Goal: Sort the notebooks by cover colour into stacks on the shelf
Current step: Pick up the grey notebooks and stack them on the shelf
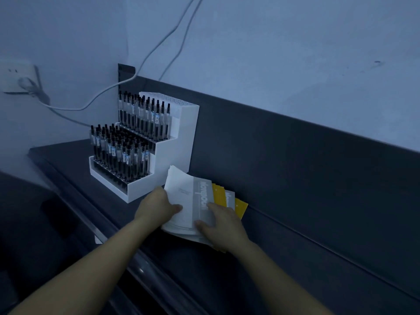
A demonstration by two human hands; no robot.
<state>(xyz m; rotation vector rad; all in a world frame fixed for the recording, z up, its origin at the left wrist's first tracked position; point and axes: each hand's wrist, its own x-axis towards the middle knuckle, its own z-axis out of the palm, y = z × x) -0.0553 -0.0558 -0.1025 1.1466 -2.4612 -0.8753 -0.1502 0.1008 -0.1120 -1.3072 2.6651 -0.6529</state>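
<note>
Notebooks (pixel 186 201) lie in one mixed pile on the dark shelf (pixel 295 201), lower centre of the frame, just right of the white pen rack (pixel 159 160) — long axis running up-frame toward the back panel. Your left hand (pixel 156 208) pinches the pile's left edge, thumb on top; your right hand (pixel 221 226) lies flat, pressing the grey cover. The covers are thin, matte, floppy card — yellow covers (pixel 218 196) fan out at the right.

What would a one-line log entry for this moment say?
left hand grips white notebook | right hand rests on it | yellow notebooks beneath
</note>
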